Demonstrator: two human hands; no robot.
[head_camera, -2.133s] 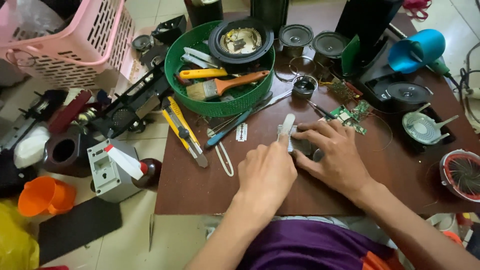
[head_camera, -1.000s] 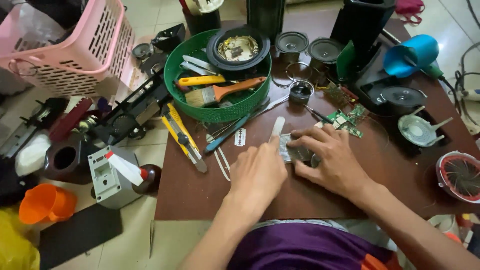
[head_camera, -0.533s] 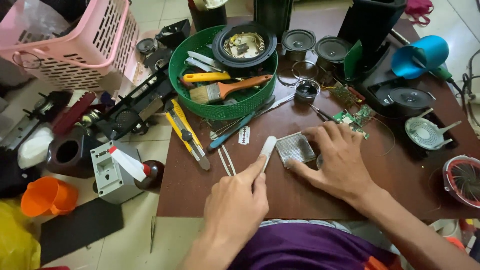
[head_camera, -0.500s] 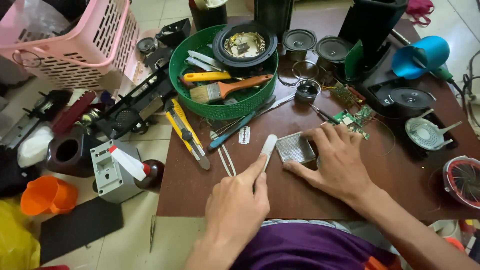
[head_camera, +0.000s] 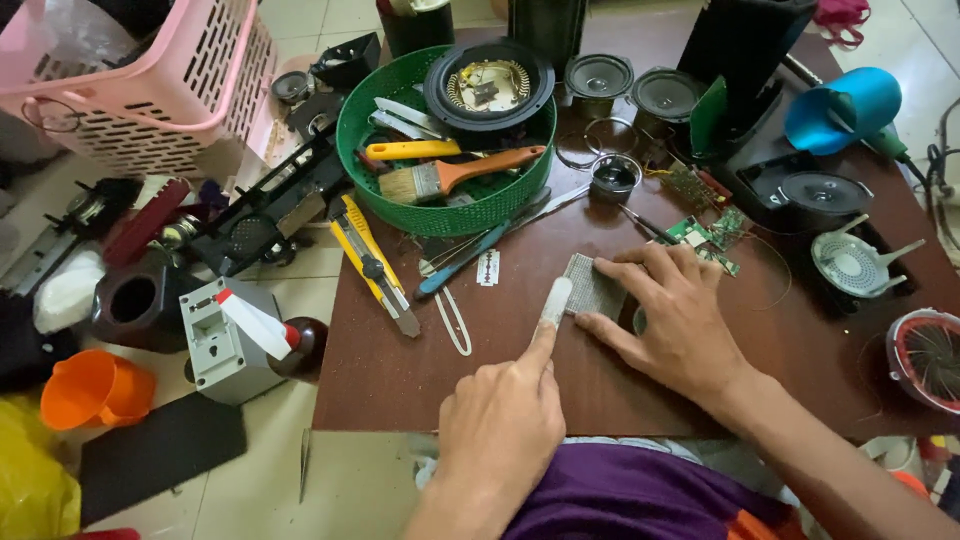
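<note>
— So, where's the work at?
— Mid-frame: my left hand (head_camera: 500, 425) grips a white tool (head_camera: 554, 300) at the mesh piece (head_camera: 596, 287); my right hand (head_camera: 680, 325) lies spread, pinning it. Looks unfinished.

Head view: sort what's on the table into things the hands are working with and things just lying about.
In hand:
- left hand, gripping a small pale flat tool
- right hand, fingers pinning the grey mesh piece to the brown table

Lying about:
- razor blade
- yellow utility knife
- green basket with paintbrush
- blue funnel
- small circuit boards
</note>
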